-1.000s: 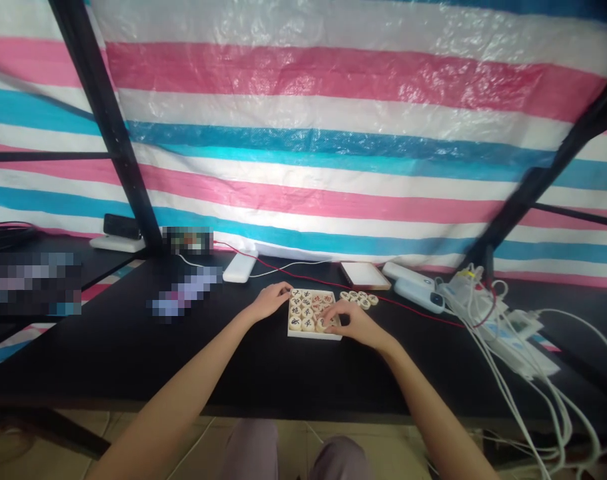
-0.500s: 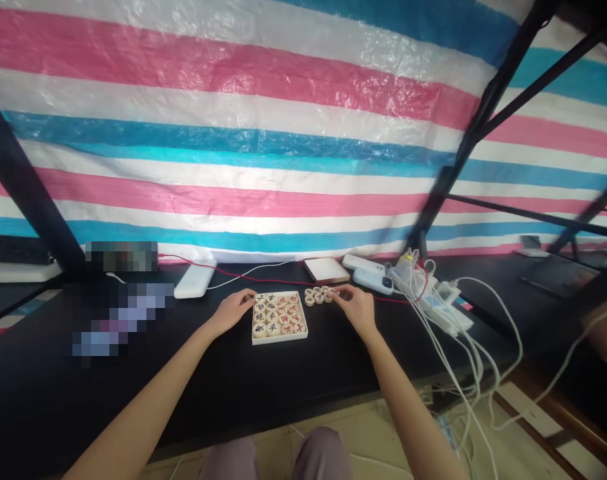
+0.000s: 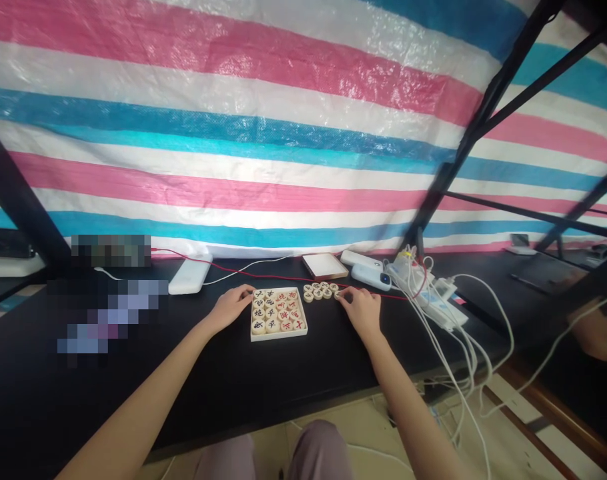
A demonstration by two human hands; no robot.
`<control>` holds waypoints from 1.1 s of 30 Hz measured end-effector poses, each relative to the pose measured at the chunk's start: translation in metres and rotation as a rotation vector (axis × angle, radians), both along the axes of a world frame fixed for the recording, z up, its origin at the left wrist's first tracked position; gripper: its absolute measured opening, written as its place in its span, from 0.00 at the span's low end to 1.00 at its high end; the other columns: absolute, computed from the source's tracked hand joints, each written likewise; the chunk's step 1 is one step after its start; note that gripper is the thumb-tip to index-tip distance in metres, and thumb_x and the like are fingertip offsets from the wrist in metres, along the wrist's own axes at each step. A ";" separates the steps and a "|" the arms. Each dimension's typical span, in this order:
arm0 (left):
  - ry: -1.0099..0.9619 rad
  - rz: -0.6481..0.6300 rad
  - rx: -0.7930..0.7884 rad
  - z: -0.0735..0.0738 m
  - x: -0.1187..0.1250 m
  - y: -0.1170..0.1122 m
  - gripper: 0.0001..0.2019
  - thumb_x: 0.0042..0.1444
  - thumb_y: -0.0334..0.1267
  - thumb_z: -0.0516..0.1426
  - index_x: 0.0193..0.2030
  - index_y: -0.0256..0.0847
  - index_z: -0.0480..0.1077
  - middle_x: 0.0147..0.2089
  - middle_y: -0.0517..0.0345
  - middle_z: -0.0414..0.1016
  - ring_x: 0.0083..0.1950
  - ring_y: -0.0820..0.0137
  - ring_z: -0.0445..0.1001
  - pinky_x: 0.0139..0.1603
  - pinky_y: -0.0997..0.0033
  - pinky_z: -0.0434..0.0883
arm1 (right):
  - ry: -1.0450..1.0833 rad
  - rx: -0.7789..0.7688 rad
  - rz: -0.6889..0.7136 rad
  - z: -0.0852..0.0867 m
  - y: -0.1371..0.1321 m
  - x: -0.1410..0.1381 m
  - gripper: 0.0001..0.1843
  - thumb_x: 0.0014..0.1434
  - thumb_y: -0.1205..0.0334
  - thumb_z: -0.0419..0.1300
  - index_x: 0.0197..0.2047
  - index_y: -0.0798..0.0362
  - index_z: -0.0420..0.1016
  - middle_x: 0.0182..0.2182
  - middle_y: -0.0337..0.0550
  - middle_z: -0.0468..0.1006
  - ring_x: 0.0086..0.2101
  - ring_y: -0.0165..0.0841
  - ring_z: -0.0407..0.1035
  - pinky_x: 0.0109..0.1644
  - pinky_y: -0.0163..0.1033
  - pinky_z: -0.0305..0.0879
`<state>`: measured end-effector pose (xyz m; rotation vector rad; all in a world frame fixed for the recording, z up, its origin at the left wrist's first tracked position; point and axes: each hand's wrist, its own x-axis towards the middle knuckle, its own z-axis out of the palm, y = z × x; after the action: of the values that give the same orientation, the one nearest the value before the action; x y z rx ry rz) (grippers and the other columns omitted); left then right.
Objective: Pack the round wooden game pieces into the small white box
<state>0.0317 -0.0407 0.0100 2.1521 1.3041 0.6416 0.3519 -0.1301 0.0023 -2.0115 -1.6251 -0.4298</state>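
White box (image 3: 278, 335) of xiangqi pieces (image 3: 271, 313): centre of surface (image 3: 263, 387); my left hand (image 3: 228, 308), fingers at far-left corner, hold unclear. Loose xiangqi pieces (image 3: 325, 291): right of box; my right hand (image 3: 362, 312), fingers narrow at end piece (image 3: 337, 295), grip unclear. Risk: sideways nudge scattering cluster.

One pair of plain, mauve-grey trousers (image 3: 317, 460) covered both knees (image 3: 317, 435); the left forearm (image 3: 159, 375) and right forearm (image 3: 408, 400), both slim and tapering, were bare.
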 end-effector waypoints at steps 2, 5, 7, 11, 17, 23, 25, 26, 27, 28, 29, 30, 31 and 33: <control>0.006 -0.003 0.003 0.000 0.000 0.000 0.17 0.54 0.45 0.46 0.45 0.41 0.68 0.38 0.56 0.74 0.42 0.64 0.71 0.42 0.69 0.64 | -0.014 -0.004 0.011 0.000 0.000 0.000 0.14 0.59 0.52 0.52 0.31 0.50 0.74 0.25 0.43 0.74 0.33 0.37 0.66 0.38 0.41 0.45; 0.019 -0.007 0.019 0.001 0.000 -0.002 0.17 0.55 0.45 0.46 0.45 0.41 0.68 0.38 0.56 0.74 0.41 0.65 0.71 0.41 0.69 0.63 | -0.019 -0.011 0.006 -0.002 0.001 -0.001 0.14 0.59 0.52 0.52 0.31 0.50 0.74 0.25 0.43 0.74 0.33 0.37 0.66 0.39 0.42 0.45; 0.025 -0.003 0.024 0.001 0.000 -0.003 0.17 0.55 0.44 0.46 0.45 0.41 0.68 0.38 0.56 0.74 0.41 0.64 0.70 0.41 0.70 0.63 | -0.018 -0.012 0.008 -0.002 0.002 -0.001 0.14 0.59 0.52 0.53 0.32 0.50 0.75 0.25 0.43 0.74 0.34 0.37 0.66 0.39 0.42 0.46; 0.029 0.002 0.018 0.001 0.001 -0.002 0.17 0.55 0.44 0.46 0.45 0.40 0.68 0.38 0.56 0.73 0.41 0.65 0.70 0.40 0.70 0.63 | -0.019 0.027 0.046 -0.002 0.001 -0.002 0.13 0.59 0.54 0.53 0.31 0.51 0.75 0.28 0.45 0.76 0.35 0.38 0.65 0.39 0.42 0.46; 0.032 0.000 0.019 -0.003 0.000 0.002 0.16 0.55 0.42 0.46 0.45 0.40 0.68 0.36 0.57 0.73 0.38 0.67 0.70 0.37 0.71 0.62 | 0.059 0.163 0.187 0.008 -0.003 -0.020 0.11 0.60 0.58 0.52 0.34 0.51 0.75 0.39 0.43 0.76 0.38 0.37 0.64 0.40 0.41 0.49; -0.022 -0.026 0.010 -0.005 -0.003 0.003 0.15 0.55 0.43 0.47 0.43 0.40 0.69 0.36 0.57 0.73 0.38 0.67 0.70 0.38 0.71 0.62 | 0.012 -0.097 0.757 0.030 0.006 -0.087 0.15 0.59 0.60 0.54 0.50 0.44 0.70 0.46 0.40 0.73 0.44 0.34 0.64 0.44 0.39 0.54; -0.038 -0.025 0.012 -0.006 -0.004 0.003 0.15 0.55 0.44 0.47 0.43 0.40 0.69 0.35 0.58 0.73 0.37 0.68 0.70 0.38 0.72 0.62 | -0.096 -0.176 0.850 0.037 0.012 -0.107 0.14 0.59 0.62 0.55 0.48 0.41 0.72 0.46 0.37 0.74 0.43 0.34 0.64 0.44 0.40 0.52; -0.042 -0.024 0.011 -0.006 -0.004 0.002 0.15 0.55 0.44 0.47 0.43 0.40 0.69 0.35 0.58 0.73 0.37 0.68 0.70 0.38 0.72 0.62 | -0.141 -0.193 0.861 0.039 0.014 -0.113 0.13 0.59 0.64 0.55 0.46 0.40 0.73 0.45 0.37 0.75 0.43 0.34 0.64 0.44 0.41 0.51; -0.045 -0.023 0.009 -0.006 -0.004 0.002 0.15 0.55 0.44 0.48 0.43 0.40 0.69 0.35 0.58 0.73 0.36 0.68 0.70 0.38 0.72 0.63 | -0.172 -0.196 0.853 0.040 0.016 -0.118 0.13 0.59 0.64 0.55 0.44 0.40 0.75 0.43 0.37 0.76 0.42 0.34 0.64 0.44 0.43 0.49; -0.045 -0.022 0.007 -0.006 -0.004 0.002 0.15 0.55 0.44 0.48 0.43 0.40 0.69 0.35 0.58 0.74 0.36 0.68 0.70 0.38 0.72 0.63 | -0.190 -0.189 0.837 0.041 0.018 -0.120 0.12 0.59 0.64 0.55 0.42 0.40 0.76 0.42 0.37 0.77 0.41 0.34 0.64 0.44 0.43 0.48; -0.044 -0.024 0.005 -0.007 -0.004 0.002 0.15 0.55 0.43 0.48 0.43 0.41 0.70 0.36 0.58 0.74 0.36 0.68 0.70 0.38 0.72 0.63 | -0.196 -0.178 0.820 0.041 0.019 -0.121 0.11 0.59 0.64 0.56 0.40 0.41 0.77 0.41 0.37 0.77 0.41 0.34 0.64 0.44 0.44 0.48; -0.042 -0.027 0.004 -0.006 -0.004 0.002 0.15 0.55 0.43 0.48 0.43 0.41 0.70 0.36 0.58 0.74 0.37 0.68 0.70 0.38 0.72 0.63 | -0.193 -0.163 0.804 0.040 0.019 -0.120 0.10 0.59 0.63 0.56 0.39 0.41 0.77 0.41 0.38 0.78 0.41 0.34 0.64 0.44 0.44 0.47; -0.037 -0.028 0.002 -0.006 -0.004 0.002 0.15 0.55 0.43 0.48 0.43 0.41 0.69 0.36 0.58 0.74 0.37 0.68 0.71 0.38 0.72 0.63 | -0.185 -0.144 0.790 0.040 0.020 -0.119 0.09 0.60 0.61 0.55 0.39 0.41 0.77 0.41 0.38 0.78 0.41 0.35 0.64 0.43 0.44 0.47; -0.028 -0.029 -0.001 -0.005 -0.004 0.002 0.15 0.55 0.43 0.48 0.44 0.41 0.69 0.37 0.58 0.74 0.38 0.68 0.71 0.38 0.72 0.63 | -0.165 -0.106 0.759 0.038 0.020 -0.116 0.09 0.60 0.59 0.55 0.40 0.42 0.76 0.41 0.40 0.77 0.41 0.35 0.64 0.43 0.44 0.47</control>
<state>0.0277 -0.0391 0.0052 2.1502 1.2566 0.6569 0.2360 -0.1100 0.0400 -1.2909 -2.3821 -0.2222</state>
